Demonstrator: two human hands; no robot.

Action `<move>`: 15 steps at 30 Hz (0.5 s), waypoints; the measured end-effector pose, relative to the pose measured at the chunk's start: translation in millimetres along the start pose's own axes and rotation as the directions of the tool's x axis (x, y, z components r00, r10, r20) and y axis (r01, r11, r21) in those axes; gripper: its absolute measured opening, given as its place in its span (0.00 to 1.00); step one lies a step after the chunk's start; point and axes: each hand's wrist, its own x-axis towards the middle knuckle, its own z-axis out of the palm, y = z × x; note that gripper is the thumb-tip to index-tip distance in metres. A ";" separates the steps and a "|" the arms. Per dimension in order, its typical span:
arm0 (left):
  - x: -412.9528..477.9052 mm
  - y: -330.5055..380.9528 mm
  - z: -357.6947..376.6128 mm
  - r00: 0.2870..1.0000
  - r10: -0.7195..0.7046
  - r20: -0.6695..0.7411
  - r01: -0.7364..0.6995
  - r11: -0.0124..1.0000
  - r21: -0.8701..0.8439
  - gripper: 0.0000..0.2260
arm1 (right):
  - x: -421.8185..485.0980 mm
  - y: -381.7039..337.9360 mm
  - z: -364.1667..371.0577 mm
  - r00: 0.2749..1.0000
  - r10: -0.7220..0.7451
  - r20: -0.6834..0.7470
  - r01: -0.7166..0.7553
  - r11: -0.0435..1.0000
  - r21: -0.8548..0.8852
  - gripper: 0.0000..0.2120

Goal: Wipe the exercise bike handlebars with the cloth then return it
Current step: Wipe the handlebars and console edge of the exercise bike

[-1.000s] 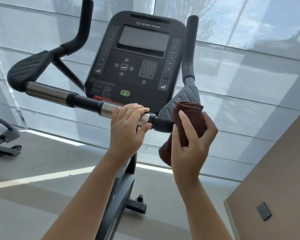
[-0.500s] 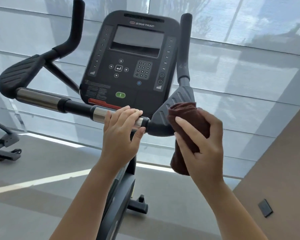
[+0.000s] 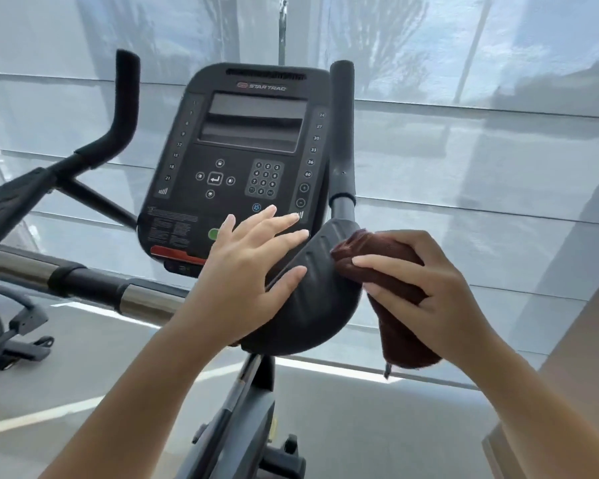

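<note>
The exercise bike's black console [image 3: 246, 160] stands ahead, with handlebars to both sides. My right hand [image 3: 426, 292] is shut on a folded dark brown cloth [image 3: 384, 257], pressing it against the right side of the ribbed black elbow pad [image 3: 312, 299] below the upright right grip [image 3: 343, 133]. My left hand [image 3: 242, 271] is open, fingers spread, thumb resting on the pad's left edge, just off the horizontal steel and black bar [image 3: 83, 281]. The cloth's lower end hangs below my right hand.
The left upright grip [image 3: 125, 98] and left elbow pad [image 3: 7, 205] lie at the far left. Another machine's base [image 3: 11, 340] stands on the grey floor at left. Shaded windows fill the background. A brown wall [image 3: 574, 375] rises at right.
My left hand has let go of the steel bar and opened, moving right onto the elbow pad. My right hand with the cloth shifted up along the pad's right side. The view moved closer.
</note>
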 end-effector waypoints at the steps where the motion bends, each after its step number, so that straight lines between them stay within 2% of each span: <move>1: 9.6 -2.2 0.4 1.000 0.006 0.006 -0.006 1.000 0.025 0.18 | 10.3 9.1 -2.2 0.998 0.000 -0.057 0.001 1.000 0.007 0.14; 3: 28.4 -7.6 2.4 1.000 0.002 0.012 -0.003 0.999 0.049 0.18 | 31.3 26.0 -0.2 0.986 0.035 -0.163 -0.028 0.999 0.046 0.16; 4: 37.3 -10.0 4.0 1.000 -0.001 0.013 0.000 0.998 0.058 0.19 | 39.0 33.1 4.2 0.983 0.063 -0.171 -0.050 0.995 0.083 0.17; 8: 70.6 -16.0 17.4 0.998 0.031 0.056 -0.037 0.993 0.109 0.21 | 33.8 49.9 29.6 0.992 0.123 -0.042 -0.106 0.954 0.279 0.17; 10: 85.8 -21.2 26.6 0.995 0.044 0.086 -0.055 0.991 0.123 0.22 | 31.0 58.5 26.8 0.996 0.090 -0.001 -0.084 0.941 0.328 0.17; 12: 101.9 -27.2 34.1 0.993 0.044 0.108 -0.059 0.989 0.136 0.23 | 42.9 71.9 14.7 1.000 0.005 0.024 -0.012 0.955 0.296 0.17; 15: 128.4 -36.3 41.2 0.993 0.032 0.113 -0.049 0.987 0.154 0.26 | 79.2 94.0 1.1 0.992 -0.069 -0.110 0.095 0.963 0.254 0.17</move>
